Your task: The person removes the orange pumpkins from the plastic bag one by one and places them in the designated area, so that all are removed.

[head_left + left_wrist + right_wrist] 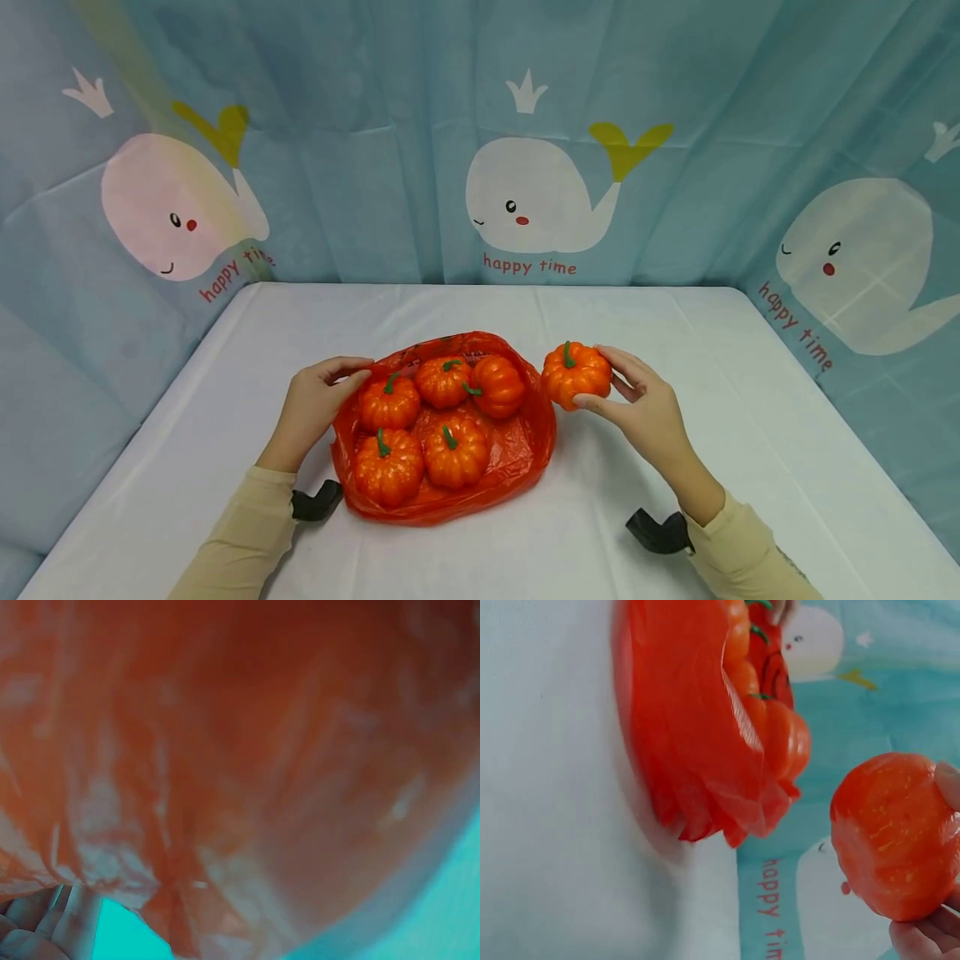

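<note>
A red plastic bag (517, 467) lies open on the table with several small orange pumpkins (456, 451) inside, each with a green stem. At its left rim my left hand (318, 404) pinches the plastic between thumb and fingers. In the left wrist view the bag (225, 750) fills most of the picture, and only a few fingers show in the lower corner. Just off the bag's right edge, my right hand (645, 408) grips another orange pumpkin (573, 375) between thumb and fingers. The right wrist view shows this pumpkin (892, 836) held above the table, apart from the bag (682, 727).
A white cloth covers the table (750, 417). Behind and on both sides hangs a blue curtain (375, 208) printed with whales and the words "happy time". Black wrist mounts (660, 532) sit by both sleeves.
</note>
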A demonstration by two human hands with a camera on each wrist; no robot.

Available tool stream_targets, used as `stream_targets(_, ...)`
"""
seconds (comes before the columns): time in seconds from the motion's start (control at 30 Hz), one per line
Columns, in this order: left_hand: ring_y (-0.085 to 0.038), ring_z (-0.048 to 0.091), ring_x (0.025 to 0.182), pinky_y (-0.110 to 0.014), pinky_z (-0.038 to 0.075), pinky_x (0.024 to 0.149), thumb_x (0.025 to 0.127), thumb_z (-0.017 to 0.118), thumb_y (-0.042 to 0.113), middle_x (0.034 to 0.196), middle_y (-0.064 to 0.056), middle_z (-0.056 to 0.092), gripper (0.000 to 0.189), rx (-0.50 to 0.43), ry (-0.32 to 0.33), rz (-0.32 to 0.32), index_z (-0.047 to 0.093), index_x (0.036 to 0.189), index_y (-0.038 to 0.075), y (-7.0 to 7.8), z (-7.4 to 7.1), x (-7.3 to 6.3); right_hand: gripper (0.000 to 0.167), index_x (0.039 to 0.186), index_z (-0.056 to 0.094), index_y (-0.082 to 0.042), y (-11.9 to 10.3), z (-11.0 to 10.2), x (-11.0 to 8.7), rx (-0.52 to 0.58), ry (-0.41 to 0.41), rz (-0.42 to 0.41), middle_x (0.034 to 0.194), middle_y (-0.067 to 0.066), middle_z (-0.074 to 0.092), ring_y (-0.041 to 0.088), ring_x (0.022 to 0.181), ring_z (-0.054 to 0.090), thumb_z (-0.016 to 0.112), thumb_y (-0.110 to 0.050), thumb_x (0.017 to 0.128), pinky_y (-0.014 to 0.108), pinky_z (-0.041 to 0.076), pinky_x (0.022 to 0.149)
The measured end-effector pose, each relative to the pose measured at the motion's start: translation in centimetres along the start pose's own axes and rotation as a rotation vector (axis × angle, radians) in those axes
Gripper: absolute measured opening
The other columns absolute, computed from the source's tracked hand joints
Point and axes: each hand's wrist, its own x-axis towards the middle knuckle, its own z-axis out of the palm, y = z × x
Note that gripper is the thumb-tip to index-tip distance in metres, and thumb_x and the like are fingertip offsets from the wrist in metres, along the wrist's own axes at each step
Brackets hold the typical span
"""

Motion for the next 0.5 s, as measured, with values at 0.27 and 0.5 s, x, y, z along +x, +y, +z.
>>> stream_targets(0.27, -0.025, 0.059, 0.119, -0.007, 0.045, 0.082, 0.096, 0.064, 0.043, 0.125, -0.013, 0.069, 0.042, -0.012, 0.000, 0.004, 0.071, 0.123, 0.012, 0.0, 0.0, 0.1, 0.069, 0.143, 0.053, -0.007, 1.1, -0.7, 1.2, 0.045, -0.008, 0.155, 0.148, 0.010, 0.051, 0.026, 0.139, 0.047, 0.082, -0.026, 0.084, 0.018, 0.044, 0.099)
stream_targets(0.5, -0.025, 0.058, 0.121, -0.007, 0.045, 0.082, 0.096, 0.063, 0.042, 0.124, -0.013, 0.069, 0.041, -0.006, 0.000, 0.005, 0.071, 0.123, 0.012, 0.1, 0.0, 0.0, 0.073, 0.148, 0.046, -0.005, 3.0, -0.9, 2.3, 0.159, -0.011, 0.314, 0.155, 0.010, 0.043, 0.022, 0.144, 0.041, 0.079, -0.027, 0.086, 0.012, 0.044, 0.098)
